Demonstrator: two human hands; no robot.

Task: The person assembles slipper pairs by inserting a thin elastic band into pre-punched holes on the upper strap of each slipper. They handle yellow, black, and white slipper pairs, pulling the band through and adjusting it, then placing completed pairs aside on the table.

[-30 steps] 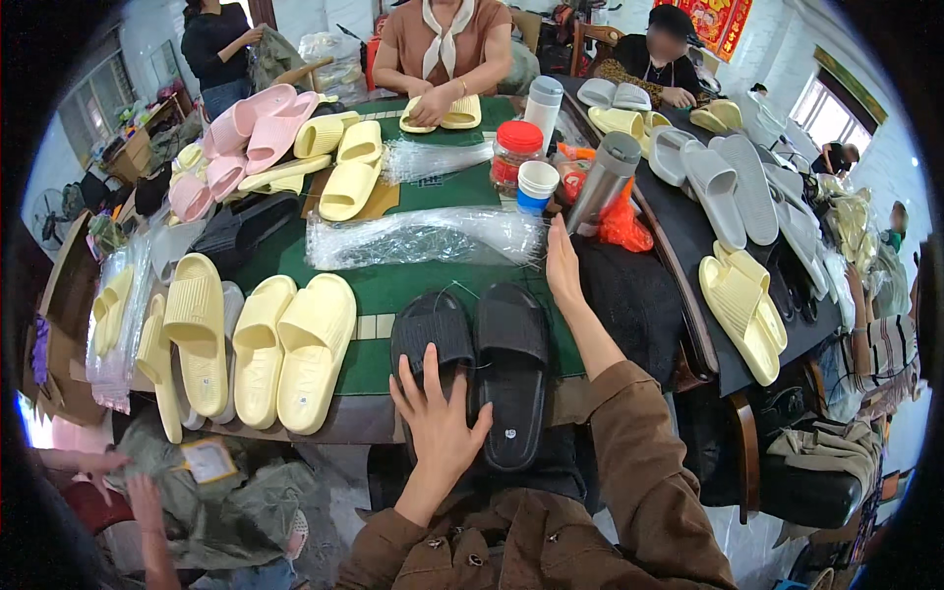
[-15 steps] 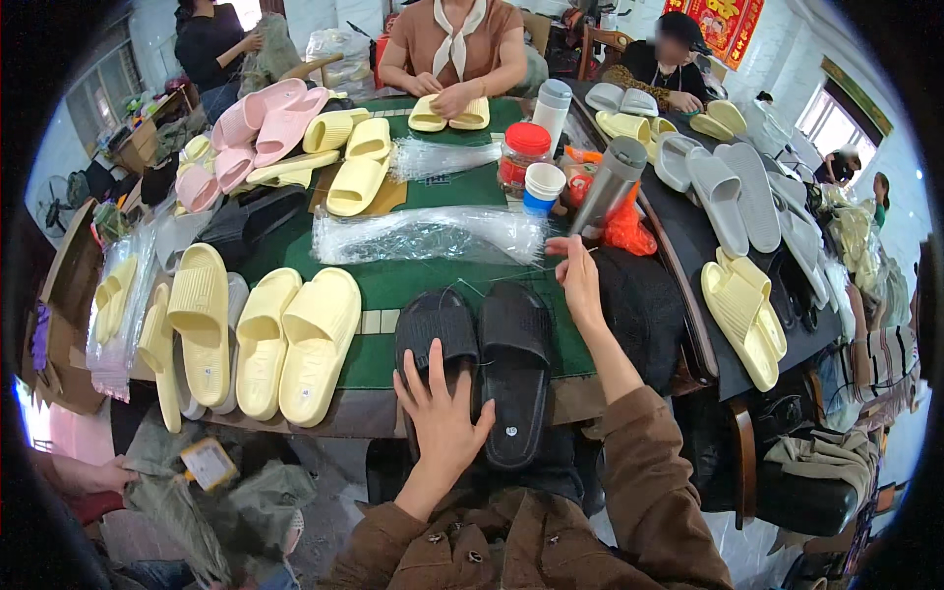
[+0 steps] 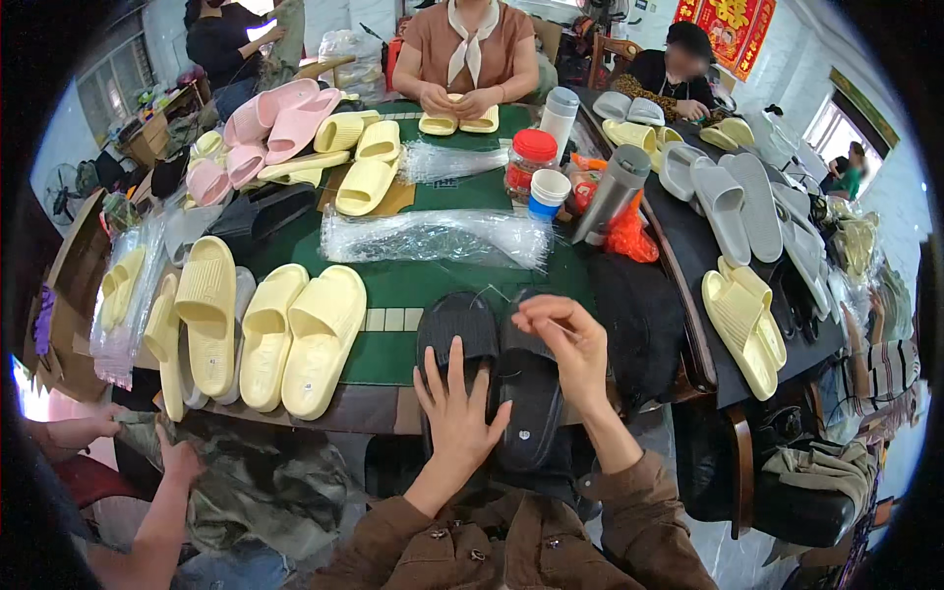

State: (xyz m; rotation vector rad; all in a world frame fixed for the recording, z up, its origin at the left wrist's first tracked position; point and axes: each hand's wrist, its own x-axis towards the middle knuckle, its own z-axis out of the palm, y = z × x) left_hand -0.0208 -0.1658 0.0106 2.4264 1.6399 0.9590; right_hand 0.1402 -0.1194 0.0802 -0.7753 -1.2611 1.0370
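A pair of black slide slippers lies side by side at the table's near edge, toes pointing away from me. My left hand (image 3: pixel 460 418) rests with fingers spread over the left black slipper (image 3: pixel 458 324), fingertips at its strap. Above the strap of the right black slipper (image 3: pixel 531 418), my right hand (image 3: pixel 570 344) has thumb and fingers pinched together; what is between them is too small to make out. A thin clear strand (image 3: pixel 499 292) loops up between the slippers' far ends, near my right fingertips. My right hand hides part of the right strap.
Cream slippers (image 3: pixel 324 339) stand to the left. Beyond lie bundles of clear plastic strands (image 3: pixel 433 238), a paper cup (image 3: pixel 547 194), a red-lidded jar (image 3: pixel 532 162) and a grey flask (image 3: pixel 612 194). Across the table, a person's hands (image 3: pixel 457 101) hold cream slippers. Another person's arms (image 3: pixel 162 492) handle dark cloth at lower left.
My right hand has moved down and left from beside the flask to over the right slipper. My left hand stays on the left slipper. Someone's arm has reached in at lower left.
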